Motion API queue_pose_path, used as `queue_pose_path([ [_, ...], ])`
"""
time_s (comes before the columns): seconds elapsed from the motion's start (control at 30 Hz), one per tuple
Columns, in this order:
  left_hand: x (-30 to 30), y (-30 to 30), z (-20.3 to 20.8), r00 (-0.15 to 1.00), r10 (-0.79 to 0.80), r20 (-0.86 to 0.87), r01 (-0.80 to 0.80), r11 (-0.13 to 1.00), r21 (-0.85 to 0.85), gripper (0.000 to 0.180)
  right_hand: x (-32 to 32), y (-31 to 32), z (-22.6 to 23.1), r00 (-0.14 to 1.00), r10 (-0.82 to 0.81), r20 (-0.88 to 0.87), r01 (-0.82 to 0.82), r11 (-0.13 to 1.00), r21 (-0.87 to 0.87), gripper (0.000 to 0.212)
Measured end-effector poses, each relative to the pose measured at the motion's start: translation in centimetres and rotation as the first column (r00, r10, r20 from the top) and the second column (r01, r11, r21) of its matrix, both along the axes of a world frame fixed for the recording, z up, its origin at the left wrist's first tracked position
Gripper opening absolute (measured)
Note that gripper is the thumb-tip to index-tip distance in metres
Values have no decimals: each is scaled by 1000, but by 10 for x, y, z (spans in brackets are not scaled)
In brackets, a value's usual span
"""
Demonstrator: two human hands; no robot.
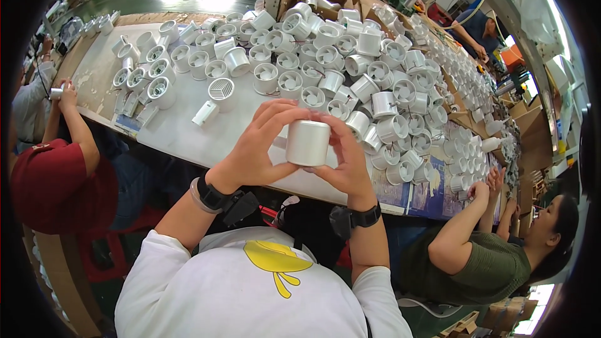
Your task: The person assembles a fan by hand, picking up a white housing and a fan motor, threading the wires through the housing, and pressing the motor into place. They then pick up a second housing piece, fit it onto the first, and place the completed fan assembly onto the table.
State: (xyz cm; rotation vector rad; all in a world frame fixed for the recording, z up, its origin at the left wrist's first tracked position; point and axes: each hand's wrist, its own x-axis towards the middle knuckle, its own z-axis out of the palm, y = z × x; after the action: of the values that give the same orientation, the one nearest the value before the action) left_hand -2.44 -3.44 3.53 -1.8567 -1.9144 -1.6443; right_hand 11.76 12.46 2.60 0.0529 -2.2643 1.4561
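Between my two hands, above the table's near edge, is a white plastic cylinder [308, 143] with a smooth side. My left hand [253, 144] grips it from the left, fingers over the top and thumb low on the side. My right hand [346, 158] is closed round its right side. Whether anything sits inside is hidden. Beyond my hands lies a heap of similar white fan housings [289, 82], several with blades and thin wires showing. Left of my left hand stand a housing with a slatted grille [220, 90] and a small white box-shaped part [205, 113].
More white housings with parts inside [159, 91] stand at the left of the pale tabletop [178, 134]. Cardboard boxes [325, 9] rise behind the heap. A person in red [53, 181] works at left, one in green [482, 263] at right; others are across the table.
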Motion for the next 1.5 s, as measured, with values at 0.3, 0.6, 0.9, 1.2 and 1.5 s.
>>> queue_pose_path([
  [0.3, 19, 23, -28, 966, 41, 255, -129, 932, 339, 29, -20, -32, -15, 928, 182, -326, -325, 824, -465, 73],
  [0.6, 11, 31, -24, 992, 120, -33, -109, 966, 233, 28, -21, -37, -19, 977, -142, -158, 12, 782, -624, 55],
  [0.9, 19, 31, -57, 647, -165, 745, 32, 981, 190, 48, -26, -4, -4, 775, -386, -500, -293, 482, -826, 38],
  [1.2, 30, 53, -7, 233, -545, 806, 127, 838, 530, 56, -30, -39, -11, 920, -110, -376, -252, 568, -784, 21],
  [1.5, 34, 50, -10, 206, -592, 779, 162, 806, 569, 39, -27, -40, -1, 912, -84, -402, -297, 542, -786, 21],
])
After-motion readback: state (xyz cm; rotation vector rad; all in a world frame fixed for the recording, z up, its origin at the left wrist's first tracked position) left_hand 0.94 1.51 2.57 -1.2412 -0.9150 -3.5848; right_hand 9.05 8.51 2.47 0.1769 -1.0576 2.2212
